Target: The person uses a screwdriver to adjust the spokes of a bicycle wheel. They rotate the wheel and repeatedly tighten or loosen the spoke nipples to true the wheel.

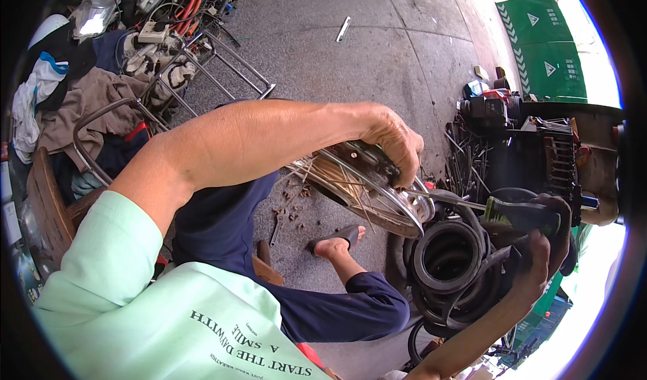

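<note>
We steady a spoked wheel (pixel 367 208) with our left hand (pixel 397 140) and bring a screwdriver-like tool (pixel 499 211) to it with our right hand (pixel 542 252).
The wheel is tilted in front of us, above the grey floor (pixel 303 56); our left fingers (pixel 408 167) are curled over its upper side, their tips partly hidden. Our right fingers are wrapped around the tool's green and black handle, and its shaft points left toward the rim; we cannot tell whether the tip touches. Just beside the wheel stand stacked black tyres (pixel 426 248), below the shaft. A wrench (pixel 276 228) lies on the floor, left of our sandalled foot (pixel 340 240).
</note>
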The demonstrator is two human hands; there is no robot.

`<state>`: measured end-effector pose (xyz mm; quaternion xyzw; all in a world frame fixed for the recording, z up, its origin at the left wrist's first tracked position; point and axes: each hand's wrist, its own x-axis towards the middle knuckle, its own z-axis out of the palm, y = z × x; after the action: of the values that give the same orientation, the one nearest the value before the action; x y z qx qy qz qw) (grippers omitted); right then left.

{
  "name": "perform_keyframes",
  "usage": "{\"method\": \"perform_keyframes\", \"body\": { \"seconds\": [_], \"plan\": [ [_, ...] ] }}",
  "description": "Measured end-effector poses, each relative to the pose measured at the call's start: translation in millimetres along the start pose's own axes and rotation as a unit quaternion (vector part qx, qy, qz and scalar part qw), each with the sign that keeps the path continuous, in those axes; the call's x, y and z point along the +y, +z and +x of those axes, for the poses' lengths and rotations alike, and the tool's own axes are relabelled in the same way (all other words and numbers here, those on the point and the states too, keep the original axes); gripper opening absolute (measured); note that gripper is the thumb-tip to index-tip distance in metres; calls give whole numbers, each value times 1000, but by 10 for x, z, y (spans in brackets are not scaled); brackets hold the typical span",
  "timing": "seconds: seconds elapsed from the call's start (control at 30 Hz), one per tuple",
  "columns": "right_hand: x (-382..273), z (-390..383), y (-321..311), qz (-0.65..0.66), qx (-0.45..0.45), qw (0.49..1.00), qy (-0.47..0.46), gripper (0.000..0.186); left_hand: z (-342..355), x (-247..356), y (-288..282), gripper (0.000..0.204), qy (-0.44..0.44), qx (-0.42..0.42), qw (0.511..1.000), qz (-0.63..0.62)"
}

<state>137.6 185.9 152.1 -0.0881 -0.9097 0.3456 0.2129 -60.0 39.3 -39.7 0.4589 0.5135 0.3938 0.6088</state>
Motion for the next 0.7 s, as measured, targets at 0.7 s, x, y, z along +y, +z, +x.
{"method": "perform_keyframes", "body": {
  "seconds": [0.7],
  "plan": [
    [272, -63, -360, 273, 60, 957, 70, 29, -8, -14, 14, 52, -14, 60, 998, 0]
  ]
}}
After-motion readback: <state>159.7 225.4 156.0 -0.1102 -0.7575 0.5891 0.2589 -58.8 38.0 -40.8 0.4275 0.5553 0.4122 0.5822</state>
